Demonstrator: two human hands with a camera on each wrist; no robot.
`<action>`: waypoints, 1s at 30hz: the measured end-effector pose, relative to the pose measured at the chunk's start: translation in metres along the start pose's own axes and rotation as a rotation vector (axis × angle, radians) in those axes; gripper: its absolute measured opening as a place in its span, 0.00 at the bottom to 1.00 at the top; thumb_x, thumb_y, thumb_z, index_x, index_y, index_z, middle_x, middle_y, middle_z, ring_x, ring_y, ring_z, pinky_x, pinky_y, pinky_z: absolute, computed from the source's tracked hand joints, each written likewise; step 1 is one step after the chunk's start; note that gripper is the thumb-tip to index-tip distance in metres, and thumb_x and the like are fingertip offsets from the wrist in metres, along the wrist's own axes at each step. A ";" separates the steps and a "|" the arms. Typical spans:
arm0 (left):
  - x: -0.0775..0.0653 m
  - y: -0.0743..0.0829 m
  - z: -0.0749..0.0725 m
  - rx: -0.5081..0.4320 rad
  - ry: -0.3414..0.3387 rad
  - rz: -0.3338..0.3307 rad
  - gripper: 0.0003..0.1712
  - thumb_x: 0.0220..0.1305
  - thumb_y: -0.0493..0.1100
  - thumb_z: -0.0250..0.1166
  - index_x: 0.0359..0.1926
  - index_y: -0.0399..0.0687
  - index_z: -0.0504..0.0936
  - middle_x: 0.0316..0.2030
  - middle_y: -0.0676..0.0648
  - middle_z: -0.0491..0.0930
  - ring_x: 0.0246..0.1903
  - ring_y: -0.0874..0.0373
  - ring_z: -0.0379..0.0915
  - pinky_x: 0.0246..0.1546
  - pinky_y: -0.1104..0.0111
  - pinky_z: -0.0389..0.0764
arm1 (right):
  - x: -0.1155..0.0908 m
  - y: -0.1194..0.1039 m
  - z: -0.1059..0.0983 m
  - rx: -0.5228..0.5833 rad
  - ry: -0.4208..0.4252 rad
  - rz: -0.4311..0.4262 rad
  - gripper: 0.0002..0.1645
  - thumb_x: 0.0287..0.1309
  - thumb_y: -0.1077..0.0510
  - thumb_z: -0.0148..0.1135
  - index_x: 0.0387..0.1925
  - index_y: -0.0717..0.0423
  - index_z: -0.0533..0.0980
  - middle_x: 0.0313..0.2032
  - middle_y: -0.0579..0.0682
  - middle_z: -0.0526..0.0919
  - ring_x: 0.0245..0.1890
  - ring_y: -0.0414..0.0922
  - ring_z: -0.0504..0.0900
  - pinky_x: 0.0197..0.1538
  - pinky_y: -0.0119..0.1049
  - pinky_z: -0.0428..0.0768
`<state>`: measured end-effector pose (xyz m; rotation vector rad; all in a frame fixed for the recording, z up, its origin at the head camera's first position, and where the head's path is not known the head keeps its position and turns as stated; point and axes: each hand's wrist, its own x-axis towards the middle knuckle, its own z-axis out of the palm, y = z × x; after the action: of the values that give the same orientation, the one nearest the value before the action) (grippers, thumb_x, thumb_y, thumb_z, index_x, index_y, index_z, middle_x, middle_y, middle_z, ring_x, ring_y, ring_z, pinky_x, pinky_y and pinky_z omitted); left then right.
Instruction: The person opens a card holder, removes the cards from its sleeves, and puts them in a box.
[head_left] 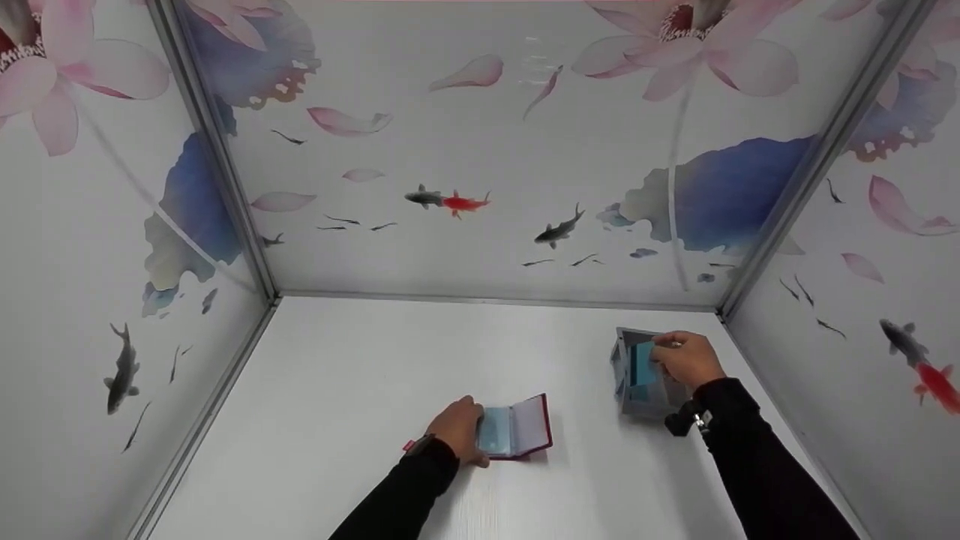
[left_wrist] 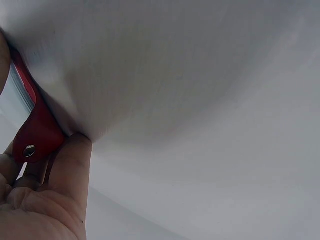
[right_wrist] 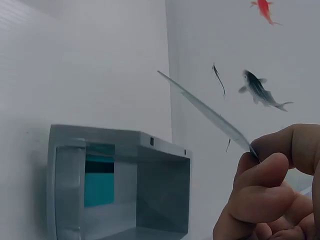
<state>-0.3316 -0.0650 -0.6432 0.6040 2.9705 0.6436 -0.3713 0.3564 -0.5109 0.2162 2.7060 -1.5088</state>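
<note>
On the white table my left hand grips the left edge of an open red card holder with clear inner sleeves. Its red snap strap shows between the fingers in the left wrist view. My right hand is over a grey plastic bin to the right. Between thumb and finger it pinches a thin card, seen nearly edge-on in the right wrist view and raised above the bin. Inside the bin lies a teal card with a dark stripe.
White panels printed with lotus flowers and fish enclose the table at the back, left and right. Metal rails run along the corners. The bin stands near the back right corner, the card holder nearer the front middle.
</note>
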 end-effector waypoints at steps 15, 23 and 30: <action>0.002 -0.002 0.004 0.004 0.019 -0.012 0.41 0.43 0.50 0.98 0.56 0.42 0.88 0.45 0.49 0.81 0.48 0.54 0.80 0.56 0.59 0.87 | 0.029 0.023 -0.008 -0.241 0.091 -0.050 0.29 0.75 0.59 0.60 0.70 0.73 0.79 0.30 0.55 0.89 0.26 0.45 0.77 0.33 0.42 0.75; -0.003 0.005 -0.009 -0.006 -0.019 -0.026 0.40 0.44 0.49 0.97 0.55 0.42 0.88 0.45 0.50 0.81 0.46 0.56 0.79 0.54 0.60 0.86 | 0.044 0.039 0.003 -0.391 0.142 -0.105 0.25 0.69 0.66 0.61 0.63 0.77 0.82 0.38 0.72 0.91 0.23 0.46 0.77 0.30 0.40 0.73; -0.003 0.005 -0.010 -0.001 -0.024 -0.031 0.41 0.45 0.49 0.97 0.57 0.43 0.88 0.46 0.50 0.81 0.47 0.57 0.79 0.55 0.62 0.86 | 0.055 0.054 0.011 -0.481 0.152 -0.106 0.22 0.67 0.69 0.59 0.57 0.80 0.84 0.51 0.77 0.90 0.41 0.68 0.91 0.43 0.59 0.90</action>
<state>-0.3276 -0.0655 -0.6323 0.5599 2.9511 0.6301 -0.4183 0.3810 -0.5673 0.1757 3.1400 -0.8421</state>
